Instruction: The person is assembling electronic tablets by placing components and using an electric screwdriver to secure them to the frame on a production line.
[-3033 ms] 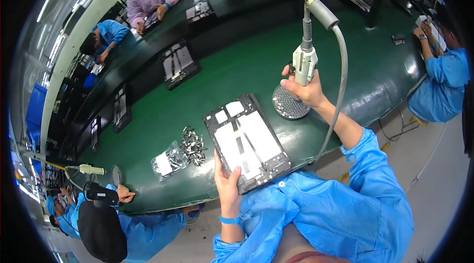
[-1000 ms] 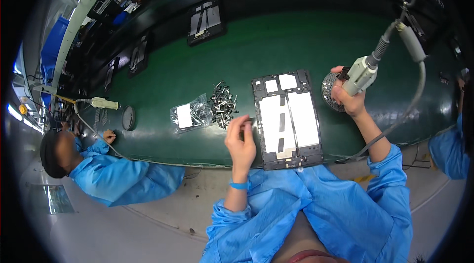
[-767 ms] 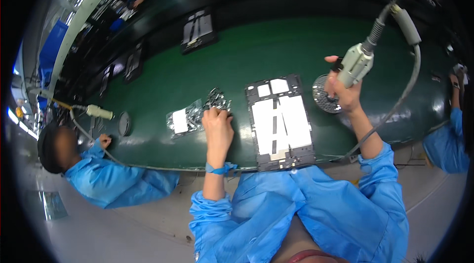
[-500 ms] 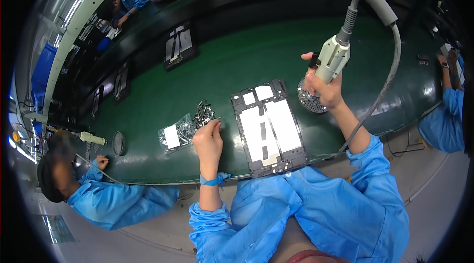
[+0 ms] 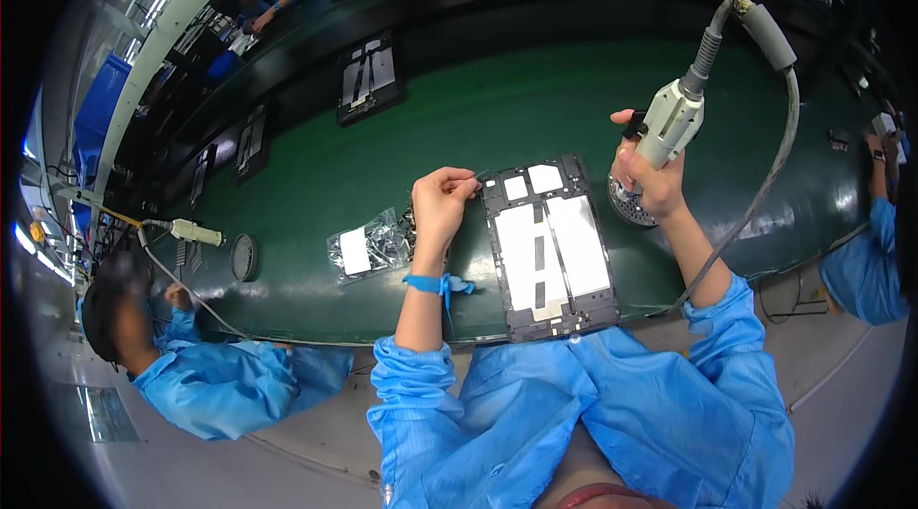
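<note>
An opened tablet [image 5: 579, 241], black-framed with white panels inside, lies in front of me at the bench edge. My left hand [image 5: 444, 208], with a blue band at its wrist, is pinched at the tablet's far left corner; whatever sits between the fingertips is too small to make out. My right hand [image 5: 658, 186] grips a pale electric screwdriver [image 5: 672, 122] hanging from above, held over a round metal screw dish [image 5: 631, 208]. Left of the tablet are a clear bag [image 5: 381, 243] of small parts and a loose pile of small parts [image 5: 407, 232], partly hidden behind my left hand.
A grey cable [image 5: 776, 160] loops down right of the screwdriver. More opened tablets [image 5: 370, 81] lie on the dark strip beyond the green bench [image 5: 497, 112]. At left, a co-worker [image 5: 220, 380] sits near another screwdriver [image 5: 196, 233] and a round dish [image 5: 245, 258].
My left hand has moved from the pile of small parts up and right to the tablet's far left corner. The right hand still holds the screwdriver. The whole view has shifted slightly.
</note>
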The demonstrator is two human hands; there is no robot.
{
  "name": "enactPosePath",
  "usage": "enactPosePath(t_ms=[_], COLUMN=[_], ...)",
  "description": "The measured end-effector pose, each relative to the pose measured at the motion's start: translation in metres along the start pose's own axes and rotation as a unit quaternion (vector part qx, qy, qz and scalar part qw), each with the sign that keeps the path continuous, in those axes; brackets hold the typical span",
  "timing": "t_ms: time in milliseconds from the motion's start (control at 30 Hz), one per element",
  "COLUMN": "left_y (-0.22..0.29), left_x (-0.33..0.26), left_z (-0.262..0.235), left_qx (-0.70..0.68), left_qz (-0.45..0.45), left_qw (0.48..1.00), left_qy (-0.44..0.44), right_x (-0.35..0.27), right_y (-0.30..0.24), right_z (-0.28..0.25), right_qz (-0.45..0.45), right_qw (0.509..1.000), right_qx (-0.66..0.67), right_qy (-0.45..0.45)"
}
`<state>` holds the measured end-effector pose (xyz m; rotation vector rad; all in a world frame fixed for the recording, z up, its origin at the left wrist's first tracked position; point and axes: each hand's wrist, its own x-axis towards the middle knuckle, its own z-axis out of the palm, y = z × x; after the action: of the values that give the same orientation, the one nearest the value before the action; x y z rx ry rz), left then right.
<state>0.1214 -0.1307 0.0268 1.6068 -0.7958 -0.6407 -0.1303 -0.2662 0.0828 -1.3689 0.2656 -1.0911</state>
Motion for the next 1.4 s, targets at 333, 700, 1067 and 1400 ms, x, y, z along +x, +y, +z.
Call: enactPosePath(t_ms=[333,700,1067,1400], left_y=[0.009,-0.008,-0.002,-0.013], left_x=[0.011,-0.003,-0.006,0.0], left_z=[0.002,-0.001,-0.002,-0.003], left_qx=[0.181,0.04,-0.05,-0.047], left_qz=[0.036,-0.041,-0.057,-0.048], left_qw=[0.982,0.985,0.978,0.974], left_qy=[-0.031,-0.166,-0.194,-0.214], right_x=[0.01,0.031,0.023,0.021], right_y=[0.005,0.035,0.068,0.079], right_z=[0.022,0.09,0.133,0.131], right_qz=[0.016,0.029,0.071,0.057], right_qw=[0.999,0.997,0.993,0.997], right_qx=[0.023,0.071,0.073,0.026], right_qy=[-0.023,-0.024,-0.058,-0.036])
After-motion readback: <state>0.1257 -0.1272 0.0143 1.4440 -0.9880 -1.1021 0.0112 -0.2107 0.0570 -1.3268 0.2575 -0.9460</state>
